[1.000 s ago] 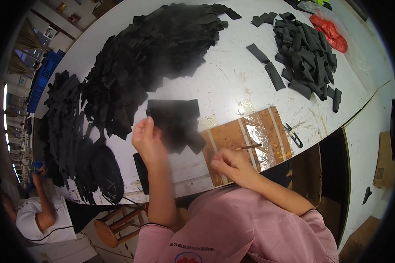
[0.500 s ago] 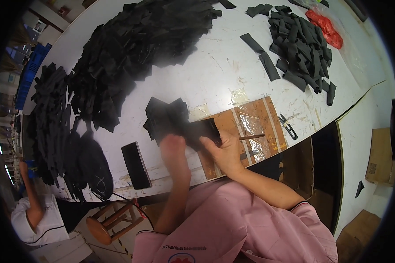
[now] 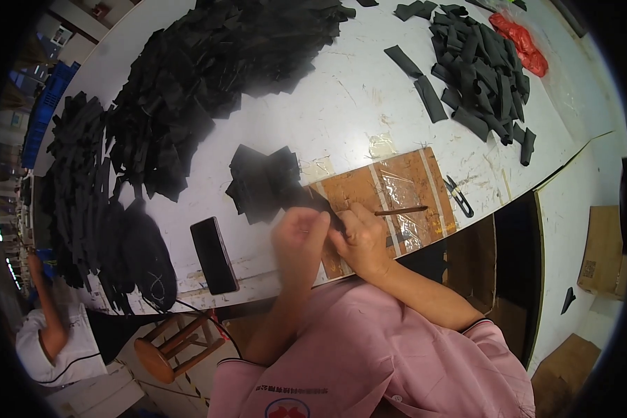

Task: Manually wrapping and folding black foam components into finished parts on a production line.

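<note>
A dark strip of black fabric (image 3: 318, 203) is folded over between my two hands, above the left part of a brown cardboard board (image 3: 355, 184). My right hand (image 3: 362, 240) is closed round its near end, thumb toward my left hand. My left hand (image 3: 299, 233), slightly blurred, has its fingers curled in a pinch at the strip's near edge; the fingertips are partly hidden. Just beyond my left hand lies a small stack of black fabric pieces (image 3: 261, 181), fanned out on the white table (image 3: 341, 118). A thin brown stick (image 3: 401, 210) rests on the board, right of my right hand.
Thread snips (image 3: 460, 197) lie right of the board, a phone (image 3: 214, 256) left of my left hand. A large black fabric heap (image 3: 209, 76) covers the far left; folded black pieces (image 3: 477, 70) and a red plastic bag (image 3: 519, 42) sit far right. A wooden stool (image 3: 157, 359) stands below.
My left hand has moved right, from beside the small stack to close against my right hand. The strip, earlier spread flatter, is now folded over between them.
</note>
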The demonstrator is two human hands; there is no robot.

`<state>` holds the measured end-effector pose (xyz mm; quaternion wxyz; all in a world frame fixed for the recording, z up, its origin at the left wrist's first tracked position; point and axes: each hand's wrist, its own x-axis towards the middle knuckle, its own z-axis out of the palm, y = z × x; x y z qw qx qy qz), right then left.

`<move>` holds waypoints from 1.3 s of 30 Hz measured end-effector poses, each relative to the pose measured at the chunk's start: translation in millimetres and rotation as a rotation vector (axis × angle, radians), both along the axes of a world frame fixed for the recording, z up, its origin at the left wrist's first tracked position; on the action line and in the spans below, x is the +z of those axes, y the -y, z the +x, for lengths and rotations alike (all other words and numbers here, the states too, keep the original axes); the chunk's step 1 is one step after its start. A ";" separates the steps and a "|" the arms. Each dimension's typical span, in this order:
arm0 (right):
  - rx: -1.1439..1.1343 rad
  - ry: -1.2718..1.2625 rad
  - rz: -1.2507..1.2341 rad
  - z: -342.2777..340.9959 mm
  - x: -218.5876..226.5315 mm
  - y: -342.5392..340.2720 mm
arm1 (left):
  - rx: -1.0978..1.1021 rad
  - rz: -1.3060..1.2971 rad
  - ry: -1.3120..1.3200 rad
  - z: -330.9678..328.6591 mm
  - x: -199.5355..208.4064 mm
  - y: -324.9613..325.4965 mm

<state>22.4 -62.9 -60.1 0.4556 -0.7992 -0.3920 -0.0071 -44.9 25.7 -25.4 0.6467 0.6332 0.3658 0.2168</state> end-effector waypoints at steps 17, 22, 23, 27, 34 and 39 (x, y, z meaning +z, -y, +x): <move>0.225 -0.392 -0.231 10.4 44.5 23.4 | -0.058 0.127 -0.086 -23.4 -7.8 -12.4; 0.171 -0.525 0.048 8.3 49.3 16.0 | -0.150 0.270 -0.026 -23.3 5.0 7.6; 0.194 -0.415 0.087 7.7 46.5 16.0 | -0.139 0.385 0.003 -23.3 5.0 13.9; 0.108 -0.186 0.034 -0.5 35.2 14.9 | 0.075 0.740 -0.022 -14.3 -8.7 26.1; 0.074 -0.711 0.256 3.0 21.1 25.5 | -0.070 -0.745 0.356 -13.7 16.1 5.7; 0.401 -1.643 0.512 2.2 27.5 31.4 | 0.048 0.375 0.101 -9.6 -5.2 14.6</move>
